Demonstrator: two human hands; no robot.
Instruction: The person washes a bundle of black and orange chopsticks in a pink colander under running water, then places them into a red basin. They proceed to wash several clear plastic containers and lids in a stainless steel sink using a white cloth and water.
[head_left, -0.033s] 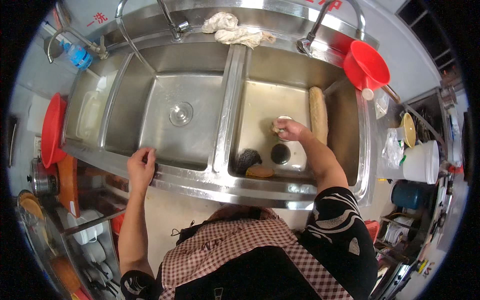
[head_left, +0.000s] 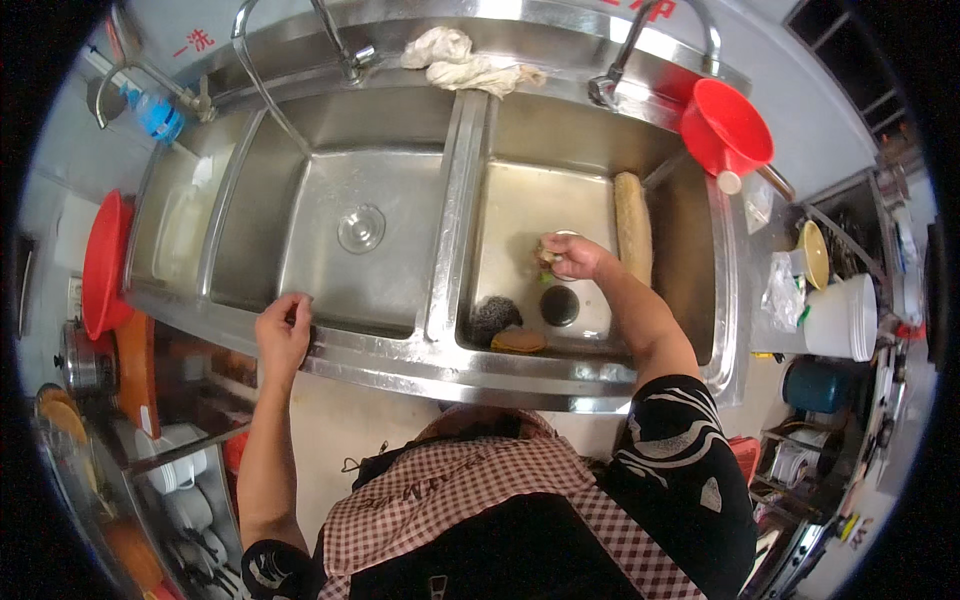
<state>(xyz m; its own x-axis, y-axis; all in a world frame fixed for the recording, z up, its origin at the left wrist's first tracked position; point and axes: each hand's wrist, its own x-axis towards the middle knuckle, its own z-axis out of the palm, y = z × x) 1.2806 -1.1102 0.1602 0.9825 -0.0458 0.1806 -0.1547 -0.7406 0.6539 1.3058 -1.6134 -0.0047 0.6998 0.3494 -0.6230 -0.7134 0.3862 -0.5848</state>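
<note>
My right hand [head_left: 574, 258] is inside the right basin [head_left: 510, 195] of a steel sink, fingers pinched around a small clump of brownish food scraps [head_left: 547, 256] with a bit of green at its lower side. Under that hand a round white-rimmed opening or dish is partly hidden. Close by on the basin floor are a dark round disc [head_left: 559, 306], a dark mesh scourer [head_left: 494, 318] and a yellow-brown sponge [head_left: 518, 341]. At the front rim of the middle basin [head_left: 390, 270], my left hand [head_left: 284, 332] rests with curled fingers, and nothing shows in it.
A long pale loofah-like roll [head_left: 632, 228] lies along the right basin's wall. On the right corner sits a red ladle [head_left: 728, 130]. Crumpled cloths [head_left: 470, 72] lie behind, between taps. A red basin [head_left: 106, 262] stands at the left, white buckets [head_left: 842, 318] at the right.
The fingers of my right hand have shifted slightly, and a green bit now shows more plainly below the clump. My left hand stays at the rim.
</note>
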